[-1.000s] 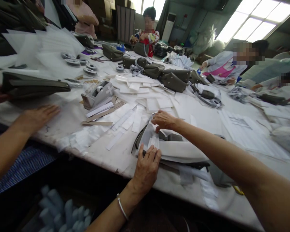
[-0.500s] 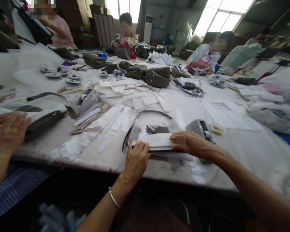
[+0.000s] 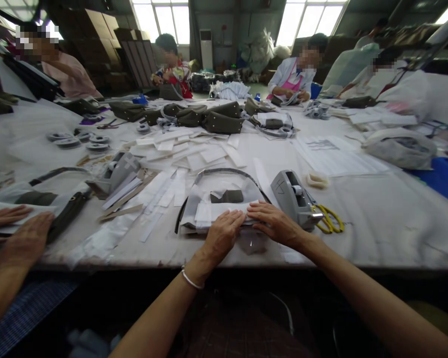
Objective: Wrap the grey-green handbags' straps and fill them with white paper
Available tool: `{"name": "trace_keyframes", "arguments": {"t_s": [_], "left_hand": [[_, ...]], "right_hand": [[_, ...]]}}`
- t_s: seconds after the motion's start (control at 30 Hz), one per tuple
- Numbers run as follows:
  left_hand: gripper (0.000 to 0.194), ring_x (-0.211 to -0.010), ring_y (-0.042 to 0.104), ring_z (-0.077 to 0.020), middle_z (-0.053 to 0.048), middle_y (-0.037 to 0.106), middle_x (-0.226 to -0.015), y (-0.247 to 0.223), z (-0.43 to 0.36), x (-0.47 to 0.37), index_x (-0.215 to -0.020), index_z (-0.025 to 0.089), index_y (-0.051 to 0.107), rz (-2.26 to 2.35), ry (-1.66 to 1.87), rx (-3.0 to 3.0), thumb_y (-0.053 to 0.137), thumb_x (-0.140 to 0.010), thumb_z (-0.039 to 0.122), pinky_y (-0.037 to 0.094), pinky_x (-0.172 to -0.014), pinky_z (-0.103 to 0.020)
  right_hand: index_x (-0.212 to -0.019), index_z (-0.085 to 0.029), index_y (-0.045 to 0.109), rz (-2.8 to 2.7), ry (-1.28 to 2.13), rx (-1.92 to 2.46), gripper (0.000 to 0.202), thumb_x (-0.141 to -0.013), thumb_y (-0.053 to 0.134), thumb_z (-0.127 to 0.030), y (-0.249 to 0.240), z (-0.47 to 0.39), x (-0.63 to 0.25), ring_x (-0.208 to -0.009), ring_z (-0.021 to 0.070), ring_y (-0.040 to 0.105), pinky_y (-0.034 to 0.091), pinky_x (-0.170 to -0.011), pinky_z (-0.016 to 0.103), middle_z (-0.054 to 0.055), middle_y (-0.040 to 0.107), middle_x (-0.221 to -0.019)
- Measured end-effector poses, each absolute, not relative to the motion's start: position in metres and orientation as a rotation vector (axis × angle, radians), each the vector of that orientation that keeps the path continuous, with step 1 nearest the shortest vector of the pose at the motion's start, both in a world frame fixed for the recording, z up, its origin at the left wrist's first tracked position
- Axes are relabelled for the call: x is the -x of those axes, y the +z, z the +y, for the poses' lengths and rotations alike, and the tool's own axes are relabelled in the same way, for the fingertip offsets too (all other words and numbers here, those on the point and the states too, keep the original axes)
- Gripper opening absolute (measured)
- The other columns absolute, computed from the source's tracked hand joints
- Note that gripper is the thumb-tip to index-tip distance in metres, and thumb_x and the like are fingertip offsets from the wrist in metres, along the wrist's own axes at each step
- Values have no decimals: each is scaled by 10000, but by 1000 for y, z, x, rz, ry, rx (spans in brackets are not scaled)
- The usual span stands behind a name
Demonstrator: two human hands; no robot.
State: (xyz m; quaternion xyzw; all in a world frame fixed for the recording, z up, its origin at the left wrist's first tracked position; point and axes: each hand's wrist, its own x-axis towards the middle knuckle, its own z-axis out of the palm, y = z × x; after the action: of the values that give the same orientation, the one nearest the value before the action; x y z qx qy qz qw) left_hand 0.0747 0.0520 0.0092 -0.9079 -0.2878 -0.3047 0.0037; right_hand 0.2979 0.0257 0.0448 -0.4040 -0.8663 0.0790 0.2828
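Observation:
A handbag with a dark wrapped strap lies on the table close in front of me. Part of its olive body shows through pale wrapping, with a folded white sheet across its near side. My left hand rests flat on the sheet's near edge, fingers stretched out. Beside it, almost touching, my right hand presses on the sheet's right end with its fingers spread. Both hands are open and grasp nothing. Just right of the bag stand a grey tape dispenser and yellow-handled scissors.
At the left, a co-worker's hands lie on another wrapped bag. A second tape dispenser, paper strips, white pads and olive bags spread across the table. Several people work around the far side.
My left hand has slid right along the white sheet, up to my right hand. The camera view has levelled and turned, and the yellow scissors handles have come into sight.

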Motion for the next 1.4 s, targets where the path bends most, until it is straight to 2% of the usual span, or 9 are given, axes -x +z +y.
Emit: {"name": "trace_keyframes", "arguments": {"t_s": [0.27,0.43,0.5,0.6,0.77,0.97,1.1,1.2,1.4], "left_hand": [[295,-1144,639,-181,-87,699,-1194,1,48,-78,-1193,170,635,-973,-1073,2816,467,-957,115,477,-1065,-404],[308,-1150,630,-185,-75,691,-1206,-2,47,-79,-1183,168,637,-996,-1111,2820,453,-946,96,476,-1064,-400],[297,-1144,628,-183,-66,691,-1202,-3,47,-79,-1174,167,636,-1003,-1115,2834,471,-938,97,472,-1067,-391],[299,-1133,631,-176,-62,694,-1191,-4,47,-79,-1162,163,635,-995,-1128,2839,478,-921,81,468,-1070,-379],[325,-1136,630,-174,-62,691,-1197,-4,48,-80,-1169,172,632,-1000,-1151,2842,464,-916,58,468,-1066,-385],[376,-1144,626,-186,-66,686,-1203,-3,47,-79,-1234,213,619,-1028,-1128,2848,492,-912,67,475,-1051,-396],[363,-1131,630,-192,-63,688,-1191,1,47,-79,-1210,226,635,-1057,-1121,2856,512,-905,72,483,-1041,-396],[305,-1116,636,-192,-61,693,-1174,4,45,-81,-1186,233,646,-1094,-1135,2852,539,-923,121,482,-1041,-399],[210,-1071,653,-191,-40,709,-1126,5,44,-86,-1125,241,659,-1140,-1152,2821,593,-929,204,495,-1023,-412]], "right_hand": [[-1071,-219,713,-2203,139,1281,189,-933,584,-234,89,51,-285,-1045,229,668,512,-983,395,82,729,-1085],[-1230,-163,631,-2569,84,1463,385,-846,655,-186,101,109,-236,-1156,259,604,465,-1000,377,134,660,-1233],[-1243,-136,609,-2706,55,1499,411,-833,620,-117,96,127,-213,-1189,257,579,435,-1023,363,153,637,-1257],[-1125,-108,651,-2786,33,1550,333,-823,537,-27,83,145,-189,-1111,269,619,451,-978,371,182,672,-1156],[-918,-122,724,-2684,100,1675,248,-880,485,-70,74,163,-189,-903,271,701,512,-801,346,170,740,-917],[-1155,-171,701,-2421,256,1640,366,-1012,394,-311,94,157,-242,-1010,193,691,520,-883,287,65,744,-1107],[-1046,-174,751,-2093,724,1448,404,-949,482,-459,97,123,-289,-1078,244,679,508,-985,382,65,746,-1106],[-1043,-210,759,-2046,840,1463,349,-918,536,-447,85,89,-306,-1055,258,689,527,-966,405,53,748,-1100],[-1134,-219,727,-2177,457,1536,310,-926,504,-277,66,65,-305,-1002,250,713,559,-900,363,61,752,-1085]]}}
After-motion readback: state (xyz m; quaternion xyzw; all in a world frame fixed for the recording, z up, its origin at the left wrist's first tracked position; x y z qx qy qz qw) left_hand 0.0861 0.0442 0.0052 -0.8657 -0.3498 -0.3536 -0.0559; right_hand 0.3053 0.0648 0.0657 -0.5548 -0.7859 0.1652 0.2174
